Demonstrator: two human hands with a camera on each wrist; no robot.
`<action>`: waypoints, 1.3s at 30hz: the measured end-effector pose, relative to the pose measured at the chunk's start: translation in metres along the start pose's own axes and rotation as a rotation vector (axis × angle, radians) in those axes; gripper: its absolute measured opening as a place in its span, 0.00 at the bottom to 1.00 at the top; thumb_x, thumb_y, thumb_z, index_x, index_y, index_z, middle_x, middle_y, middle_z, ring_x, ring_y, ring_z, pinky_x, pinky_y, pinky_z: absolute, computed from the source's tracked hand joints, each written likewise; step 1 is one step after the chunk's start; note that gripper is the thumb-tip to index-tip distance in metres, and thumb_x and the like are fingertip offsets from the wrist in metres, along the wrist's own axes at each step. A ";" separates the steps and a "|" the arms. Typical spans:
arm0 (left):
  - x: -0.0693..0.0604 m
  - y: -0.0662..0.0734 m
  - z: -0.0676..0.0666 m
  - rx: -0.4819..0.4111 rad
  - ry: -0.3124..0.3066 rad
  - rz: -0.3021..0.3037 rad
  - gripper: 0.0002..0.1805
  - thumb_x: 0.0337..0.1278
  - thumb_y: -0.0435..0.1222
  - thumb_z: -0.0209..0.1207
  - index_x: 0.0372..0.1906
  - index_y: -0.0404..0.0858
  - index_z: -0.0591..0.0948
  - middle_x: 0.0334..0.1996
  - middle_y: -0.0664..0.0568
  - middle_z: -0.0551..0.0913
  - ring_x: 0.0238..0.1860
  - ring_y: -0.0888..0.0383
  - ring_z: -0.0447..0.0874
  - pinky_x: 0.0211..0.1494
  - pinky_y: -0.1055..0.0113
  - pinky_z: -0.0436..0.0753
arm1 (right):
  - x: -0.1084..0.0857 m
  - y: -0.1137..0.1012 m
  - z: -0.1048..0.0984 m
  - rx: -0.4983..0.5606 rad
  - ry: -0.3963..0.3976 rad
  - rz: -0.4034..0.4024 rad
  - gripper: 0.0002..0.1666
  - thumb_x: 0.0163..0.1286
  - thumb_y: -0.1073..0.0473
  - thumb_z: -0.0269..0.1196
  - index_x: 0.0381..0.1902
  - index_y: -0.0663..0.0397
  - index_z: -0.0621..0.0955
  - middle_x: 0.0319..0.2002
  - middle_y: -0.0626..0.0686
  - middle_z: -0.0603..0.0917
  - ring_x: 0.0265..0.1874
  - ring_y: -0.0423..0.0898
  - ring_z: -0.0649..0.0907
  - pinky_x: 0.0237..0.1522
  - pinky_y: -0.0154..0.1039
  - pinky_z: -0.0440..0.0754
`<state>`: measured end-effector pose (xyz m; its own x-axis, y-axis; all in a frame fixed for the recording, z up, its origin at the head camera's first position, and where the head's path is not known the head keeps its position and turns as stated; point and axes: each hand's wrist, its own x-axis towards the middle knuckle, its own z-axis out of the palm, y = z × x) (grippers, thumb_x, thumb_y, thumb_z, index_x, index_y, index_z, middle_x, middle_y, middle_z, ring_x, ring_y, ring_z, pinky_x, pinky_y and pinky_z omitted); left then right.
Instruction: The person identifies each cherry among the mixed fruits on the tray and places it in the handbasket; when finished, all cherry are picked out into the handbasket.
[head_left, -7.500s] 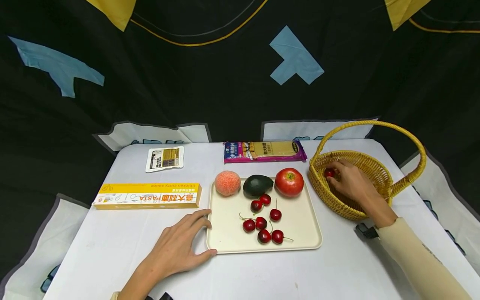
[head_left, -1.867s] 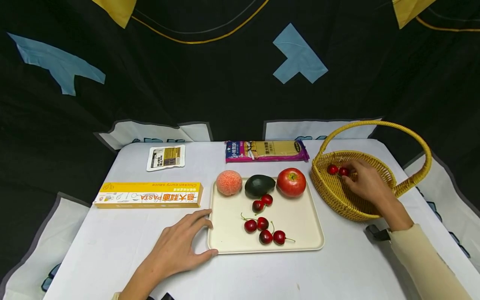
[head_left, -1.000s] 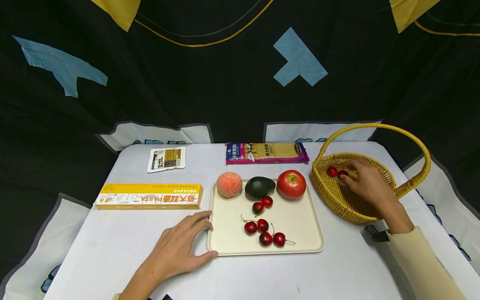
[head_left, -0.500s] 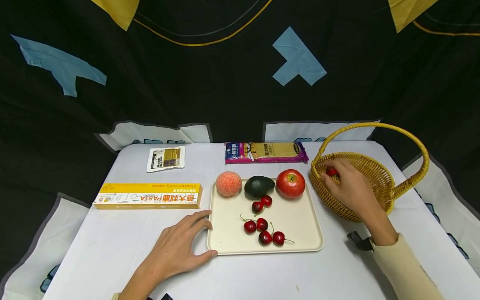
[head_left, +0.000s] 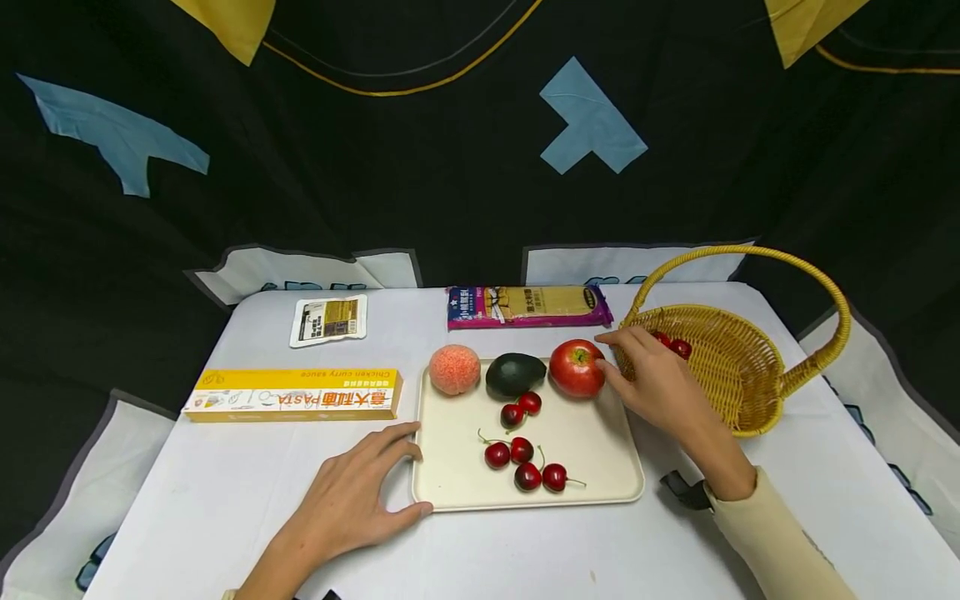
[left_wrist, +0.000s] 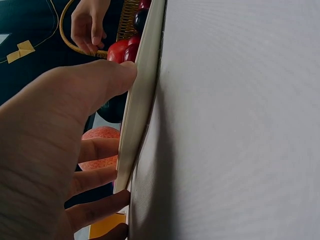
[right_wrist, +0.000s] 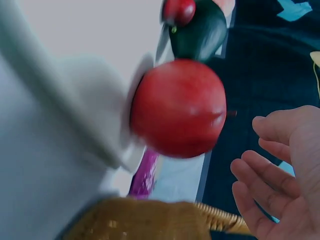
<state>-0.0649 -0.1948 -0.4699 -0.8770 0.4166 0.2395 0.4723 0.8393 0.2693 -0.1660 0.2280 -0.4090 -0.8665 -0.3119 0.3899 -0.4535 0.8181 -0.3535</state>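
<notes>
item 1: large round glossy red apple (head_left: 576,368), at far rt corner of rectangular cream tray (head_left: 457,475), beside dark-green oval avocado-like fruit (head_left: 514,375). est. handling: firm, slick skin; mod. weight if real, light if replica. hold round sides, thumb opp. fingers.

item 2: six small round glossy dark-red cherries (head_left: 528,477), on tray, some w/ thin stems. est. v. light, slippery, apt to roll; pinch by sides, stems prob. weak.

item 3: said tray, low rim; prob. stiff & easily slid. hold at rim.

hands: left hand (head_left: 352,492) touches tray's lt edge, thumb spread wide of fingers. right hand (head_left: 660,379) b/w apple & oval golden woven basket (head_left: 742,367), thumb & fingers apart, nothing held; rt wrist view shows gap to apple.

hidden/unclear: near-lt part of basket, behind right hand; two dark-red cherries (head_left: 681,348) inside, one part-covered, more can't be ruled out. left forearm cut off at bottom edge of head view. basket cut off & blurred in rt wrist view. fruit real or replica: can't tell.
</notes>
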 end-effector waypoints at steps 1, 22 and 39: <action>-0.001 0.000 0.000 0.000 0.000 0.000 0.31 0.43 0.66 0.77 0.51 0.58 0.83 0.74 0.63 0.76 0.68 0.58 0.81 0.42 0.57 0.86 | 0.000 -0.003 0.002 0.004 -0.003 -0.003 0.22 0.70 0.61 0.75 0.60 0.57 0.84 0.53 0.58 0.85 0.43 0.55 0.85 0.46 0.55 0.89; -0.001 0.001 0.000 -0.005 -0.001 -0.001 0.32 0.44 0.66 0.77 0.52 0.58 0.83 0.74 0.61 0.76 0.68 0.58 0.80 0.44 0.56 0.87 | -0.008 -0.045 0.043 0.031 -0.134 -0.205 0.20 0.69 0.58 0.76 0.57 0.53 0.86 0.52 0.55 0.86 0.45 0.48 0.89 0.47 0.48 0.90; -0.001 0.000 0.000 -0.006 0.000 0.001 0.31 0.45 0.67 0.76 0.52 0.58 0.83 0.74 0.62 0.76 0.68 0.58 0.81 0.44 0.56 0.87 | -0.017 -0.055 0.058 0.060 -0.329 -0.142 0.24 0.75 0.55 0.71 0.66 0.48 0.83 0.63 0.53 0.83 0.61 0.50 0.85 0.64 0.52 0.84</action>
<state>-0.0639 -0.1958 -0.4706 -0.8767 0.4170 0.2399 0.4733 0.8371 0.2744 -0.1382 0.1602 -0.4460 -0.8103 -0.5671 0.1478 -0.5773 0.7289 -0.3681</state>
